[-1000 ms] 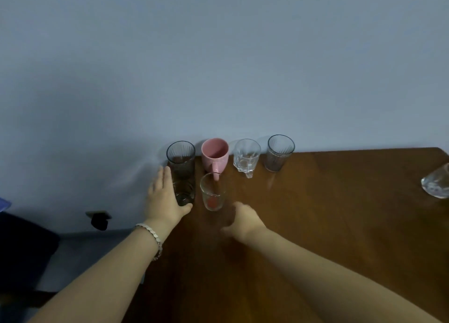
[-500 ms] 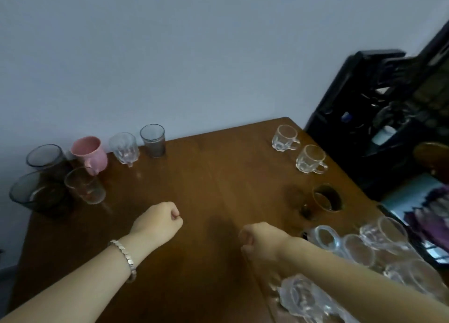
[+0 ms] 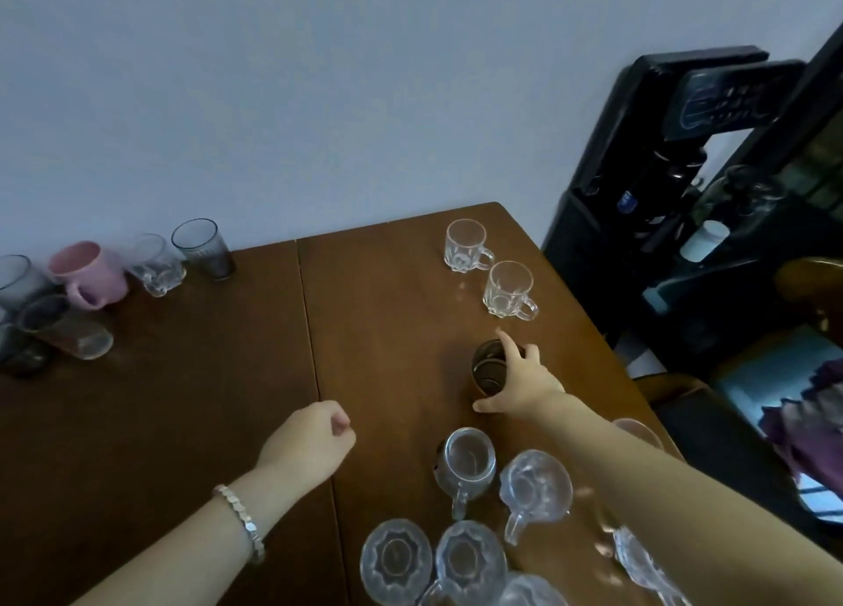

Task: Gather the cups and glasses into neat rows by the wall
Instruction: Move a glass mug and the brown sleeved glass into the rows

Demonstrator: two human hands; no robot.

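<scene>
My right hand (image 3: pixel 520 384) wraps around a brown tinted glass (image 3: pixel 489 368) standing right of the table's middle. My left hand (image 3: pixel 310 441) is a closed fist over the table (image 3: pixel 205 423), holding nothing. By the wall at the far left stand a pink mug (image 3: pixel 89 273), a clear glass mug (image 3: pixel 157 266), a ribbed grey tumbler (image 3: pixel 205 249) and several dark glasses (image 3: pixel 64 327). Two clear glass mugs (image 3: pixel 465 245) (image 3: pixel 508 290) stand near the far right corner. Several clear mugs (image 3: pixel 465 464) cluster at the near right.
A black water dispenser (image 3: pixel 684 172) stands right of the table, close to its right edge. A wooden chair with a patterned cloth (image 3: pixel 803 405) sits at the right. The wall runs along the table's far edge.
My view swung right from the wall rows. My right hand reached forward from a fist and closed around the brown glass. My left hand stayed a fist, low over the table.
</scene>
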